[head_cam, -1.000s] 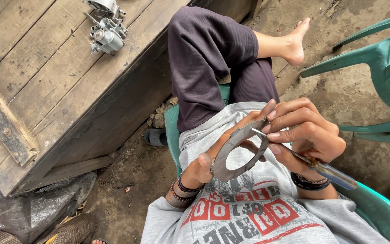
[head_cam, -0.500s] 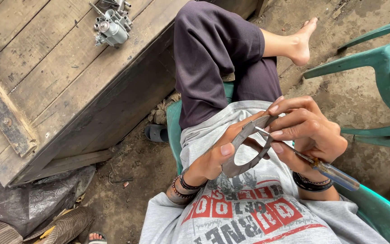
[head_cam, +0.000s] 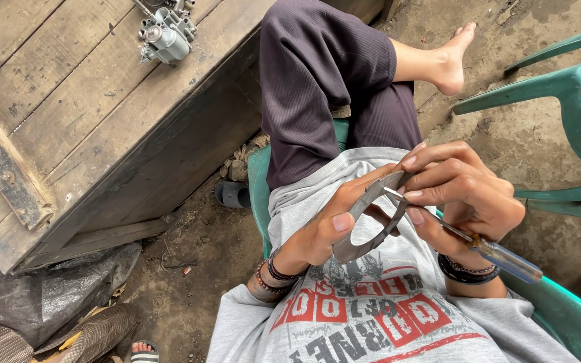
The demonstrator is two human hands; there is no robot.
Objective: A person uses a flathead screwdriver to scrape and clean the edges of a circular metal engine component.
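- Clearly, the left hand (head_cam: 317, 235) had its fingers clenched around a flat grey metal ring-shaped part with an open middle (head_cam: 371, 225), thumb pressed on its near face, holding it up over the lap against the grey printed shirt (head_cam: 371, 316).
- The right hand (head_cam: 465, 195) gripped a slim screwdriver with a clear blue-and-amber handle (head_cam: 499, 255), fingers wrapped close to the shaft, the tip resting on the part's upper edge.
- Doing this well, in my judgement, meant keeping the part braced by the thumb and working the tip with short, shallow strokes directed away from the holding fingers, since a slip would run towards them.
- No container showed: a grey metal carburettor-like assembly (head_cam: 166, 33) sat loose on the weathered wooden plank table (head_cam: 68, 128), well apart from the hands.
- A green plastic chair (head_cam: 573, 101) stood to the right on the dirt floor (head_cam: 189, 269).
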